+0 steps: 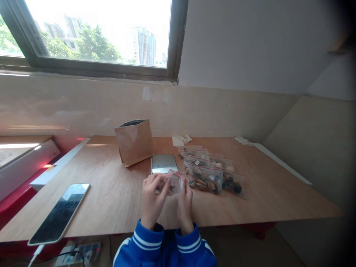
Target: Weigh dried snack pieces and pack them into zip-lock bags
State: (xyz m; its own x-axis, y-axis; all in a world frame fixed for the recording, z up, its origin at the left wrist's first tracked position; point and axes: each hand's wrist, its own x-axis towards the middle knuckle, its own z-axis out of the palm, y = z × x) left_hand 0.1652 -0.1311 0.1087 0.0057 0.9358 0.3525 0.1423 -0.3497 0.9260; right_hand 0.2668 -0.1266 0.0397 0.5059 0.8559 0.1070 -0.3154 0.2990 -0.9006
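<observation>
Between my two hands is a small clear zip bag (174,185) with a red strip along its top and a few small dark bits inside. My left hand (154,193) has its fingers closed on the bag's left side. On the right edge of the bag, my right hand (185,198) pinches with thumb and fingers. Just behind the bag lies a flat scale-like device (164,163) with a shiny top. Several filled zip bags (205,180) lie close to my right hand, holding brown slices and dark dried pieces.
A brown paper pouch (135,142) stands with its top open at the back. To the left lies a phone (61,213) with a cable plugged in. Crumpled white tissue (183,139) rests by the wall. Below the table's front edge is a power strip (80,254).
</observation>
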